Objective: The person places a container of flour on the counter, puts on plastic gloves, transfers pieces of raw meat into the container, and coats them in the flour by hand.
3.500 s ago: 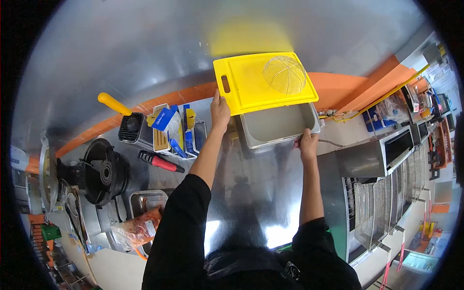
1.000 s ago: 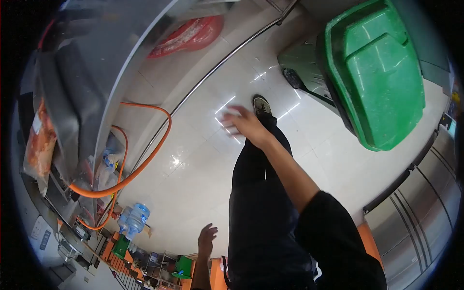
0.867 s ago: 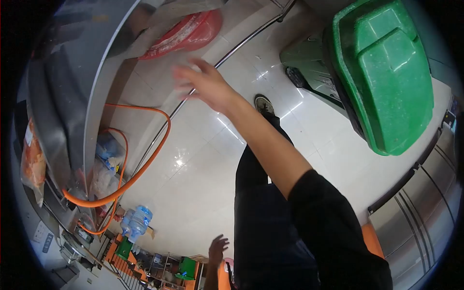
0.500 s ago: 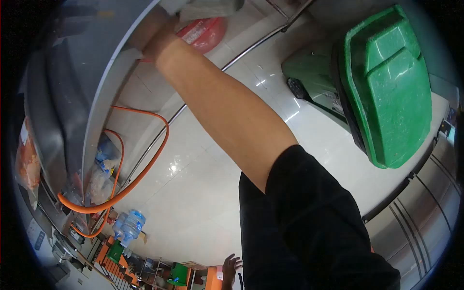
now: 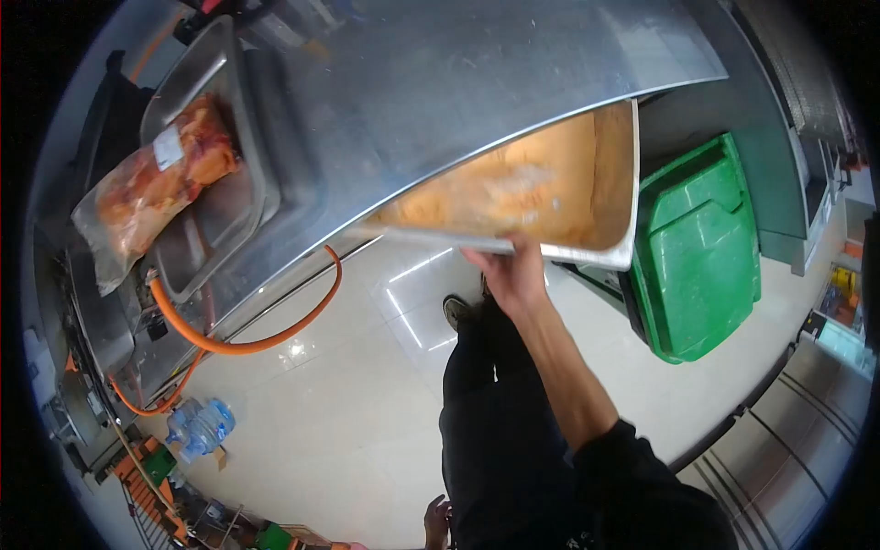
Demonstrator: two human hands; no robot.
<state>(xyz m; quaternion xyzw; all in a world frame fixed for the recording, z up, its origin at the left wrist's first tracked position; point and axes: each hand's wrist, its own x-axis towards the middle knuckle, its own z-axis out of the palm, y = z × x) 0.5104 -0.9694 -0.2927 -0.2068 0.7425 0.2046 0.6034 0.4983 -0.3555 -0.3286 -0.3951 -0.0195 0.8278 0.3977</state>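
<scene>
My right hand (image 5: 513,280) grips the near rim of a deep metal pan (image 5: 600,258), thumb over the edge. Part of the pan sticks out below the steel counter (image 5: 477,69); its far part is hidden. Inside it looks orange-brown, with a blurred whitish patch I cannot make out. At the lower edge of the view my left hand (image 5: 438,522) hangs beside my leg, partly cut off. Its fingers look loosely bent, with nothing visible in them. On the counter's left, a clear bag of orange-red meat-like food (image 5: 174,179) lies across a steel sink basin (image 5: 229,220).
A green lidded bin (image 5: 701,266) stands right of the pan. An orange hose (image 5: 243,346) loops off the counter's left end. Large clear water bottles (image 5: 202,426) lie on the tiled floor (image 5: 339,403). Steel cabinets (image 5: 779,440) line the lower right.
My right hand was hidden at the counter's edge, near a red basin. Now it shows on the pan's rim, and the pan juts out. The view has turned toward the counter.
</scene>
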